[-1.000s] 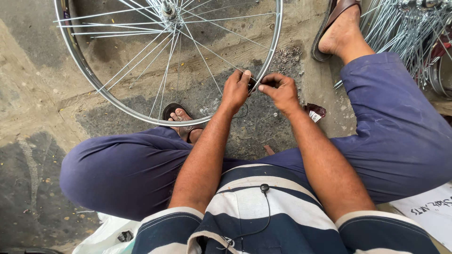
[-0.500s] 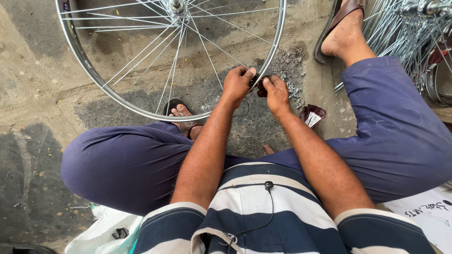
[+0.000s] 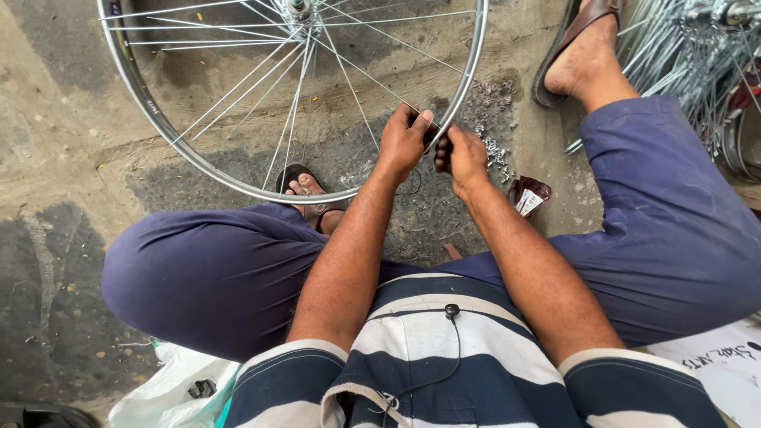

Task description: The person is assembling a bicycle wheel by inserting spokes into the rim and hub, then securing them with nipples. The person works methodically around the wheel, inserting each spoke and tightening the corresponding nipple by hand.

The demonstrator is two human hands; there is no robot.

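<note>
Head view: both hands met at the wheel rim (image 3: 476,71), left hand (image 3: 403,141) pinching its edge, right hand (image 3: 464,157) clenched just beside, rim curving away up-left.

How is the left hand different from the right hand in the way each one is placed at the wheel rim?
The left hand lies over the wheel rim from the inner, spoke side, its grip closed on the rim; the right hand sits outside the rim. The left hand shows a thumbnail; the right hand shows knuckles, its grip hidden. Both meet at one spot.
</note>
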